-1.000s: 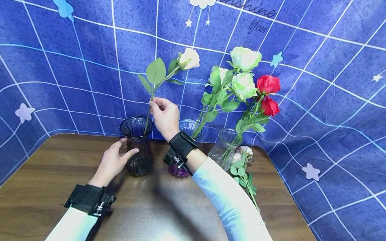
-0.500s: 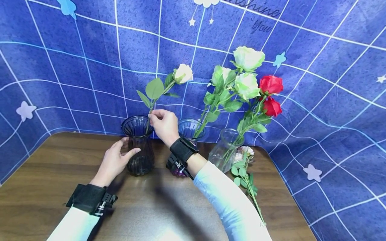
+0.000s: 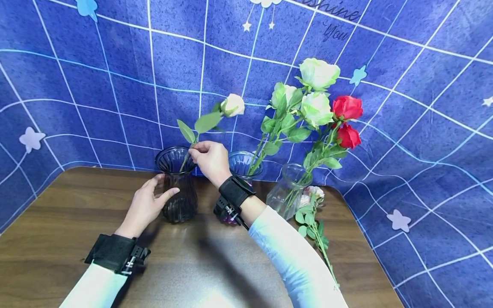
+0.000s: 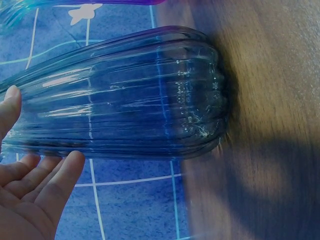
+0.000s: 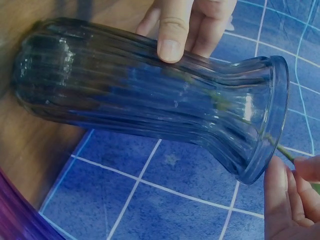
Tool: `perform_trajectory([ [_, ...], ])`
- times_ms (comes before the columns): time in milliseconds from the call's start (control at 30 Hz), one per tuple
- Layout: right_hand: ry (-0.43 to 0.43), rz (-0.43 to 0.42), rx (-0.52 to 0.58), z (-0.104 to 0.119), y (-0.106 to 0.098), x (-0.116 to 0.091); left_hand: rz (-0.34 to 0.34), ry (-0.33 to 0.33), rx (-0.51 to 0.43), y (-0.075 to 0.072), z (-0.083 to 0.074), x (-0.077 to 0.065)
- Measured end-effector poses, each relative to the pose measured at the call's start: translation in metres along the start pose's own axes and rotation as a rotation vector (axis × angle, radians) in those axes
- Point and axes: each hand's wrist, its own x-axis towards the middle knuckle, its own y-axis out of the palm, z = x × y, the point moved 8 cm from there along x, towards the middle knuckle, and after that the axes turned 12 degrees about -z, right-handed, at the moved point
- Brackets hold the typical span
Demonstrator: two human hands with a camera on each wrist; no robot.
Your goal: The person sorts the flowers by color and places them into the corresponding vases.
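A dark, ribbed glass vase (image 3: 179, 199) with a flared rim stands upright at the left back of the table. My left hand (image 3: 145, 207) holds its side loosely, thumb across the front and fingers on the left. In the left wrist view the fingertips (image 4: 75, 159) touch the glass. My right hand (image 3: 212, 160) pinches the stem of a white rose (image 3: 233, 105) just above the vase's rim. The rose leans right, leaves above my fingers, its stem's lower end inside the vase. Through the glass in the right wrist view, the stem end is blurred.
A blue-and-purple glass vase (image 3: 246, 160) with green-white roses (image 3: 316, 109) stands behind my right wrist. Right of it, a clear vase (image 3: 286, 199) holds red roses (image 3: 347, 108). A pale flower (image 3: 313, 231) lies on the wooden table (image 3: 185, 265). A blue grid cloth (image 3: 127, 85) hangs behind.
My right hand has lowered the white rose, its stem going deeper into the dark vase. The bloom has tipped and turned slightly. My left hand stays at the vase.
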Motion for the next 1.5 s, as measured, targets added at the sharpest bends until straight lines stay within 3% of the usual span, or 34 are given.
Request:
perform_trajectory([
  [200, -0.019, 0.007, -0.050, -0.002, -0.003, 0.000, -0.004, 0.007, -0.003, 0.001, 0.000, 0.001],
  [433, -0.115, 0.009, -0.211, -0.001, -0.005, 0.001, -0.012, 0.014, 0.002, 0.001, 0.000, 0.002],
  [900, -0.154, 0.037, -0.307, -0.003, -0.001, -0.007, -0.003, 0.007, 0.002, 0.002, 0.000, 0.003],
  [1100, -0.146, 0.009, -0.358, -0.006, -0.001, -0.010, -0.005, 0.007, 0.002, 0.003, 0.001, 0.001],
  [1500, -0.180, 0.024, -0.304, -0.004, -0.009, -0.020, -0.001, -0.001, -0.004, 0.002, -0.001, 0.000],
])
